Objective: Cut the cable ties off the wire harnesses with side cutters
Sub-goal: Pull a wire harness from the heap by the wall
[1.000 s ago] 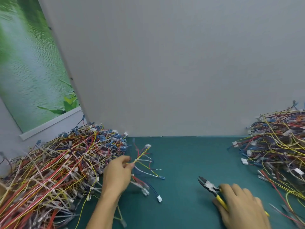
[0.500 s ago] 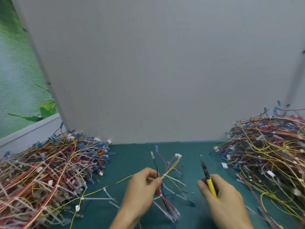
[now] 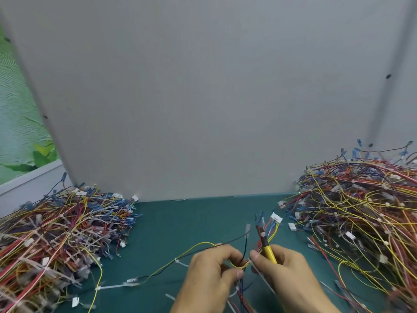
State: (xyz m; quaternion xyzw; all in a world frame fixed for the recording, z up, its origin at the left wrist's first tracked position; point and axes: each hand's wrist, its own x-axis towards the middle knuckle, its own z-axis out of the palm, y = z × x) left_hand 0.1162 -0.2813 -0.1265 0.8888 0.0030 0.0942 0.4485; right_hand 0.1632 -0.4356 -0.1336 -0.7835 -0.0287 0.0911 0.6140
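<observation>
Big flat grey panel (image 3: pixel 203 98) walls off the back edge of the teal-green bench (image 3: pixel 180 222), so the only open room is the strip down the middle. The left side is buried under a heap of multicoloured wire harnesses (image 3: pixel 61 233), and the right side under another heap (image 3: pixel 361 211). Up front, the left hand (image 3: pixel 209 276) has its grip pinched on a loose yellow-and-black wire harness (image 3: pixel 203 243), whose tail trails left with a white cable tie (image 3: pixel 178 261) on it. The right hand (image 3: pixel 291 279) has its grip wrapped round yellow-handled side cutters (image 3: pixel 268 250), nose up among the wires. The blades are too blurry to call.

Head-worn wide view, forward-down, close over left hand (image 3: pixel 209 275), right hand (image 3: pixel 291 282)
</observation>
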